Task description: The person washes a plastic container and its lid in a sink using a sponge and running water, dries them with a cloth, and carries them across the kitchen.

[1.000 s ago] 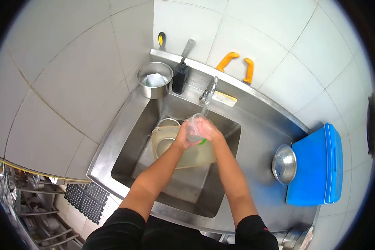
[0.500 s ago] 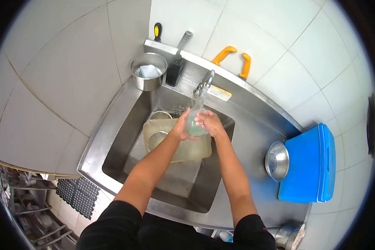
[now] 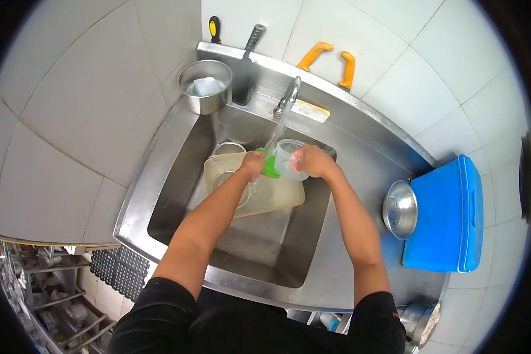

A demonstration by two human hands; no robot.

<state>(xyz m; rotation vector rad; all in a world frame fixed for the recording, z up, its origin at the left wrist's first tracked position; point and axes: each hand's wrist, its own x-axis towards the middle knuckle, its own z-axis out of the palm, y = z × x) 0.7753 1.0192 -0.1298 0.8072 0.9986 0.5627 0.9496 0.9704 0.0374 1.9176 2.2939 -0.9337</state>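
Observation:
Over the sink (image 3: 177,194), my right hand (image 3: 312,161) grips a clear plastic tub (image 3: 286,154), with fingers at its wall. To its left, my left hand (image 3: 253,165) is closed around a bright green flat piece (image 3: 269,166); its kind is hard to tell. Water runs from the faucet (image 3: 289,97) down beside the tub. Beneath both hands a pale rectangular plastic bin (image 3: 277,196) sits in the sink, with a round rim showing in it. Behind the bin stands a small metal pot (image 3: 230,148).
A steel pot (image 3: 205,105) with a whitish cloth stands at the back left corner. Beside it is a dark spatula (image 3: 244,82). Two orange handles (image 3: 315,56) stick up behind the ledge. At right are a metal bowl (image 3: 400,209) and a blue cooler (image 3: 439,218).
My hands have moved apart. The tub has shifted right, out from the main stream, and the green piece now shows clearly in my left hand. The view has shifted slightly.

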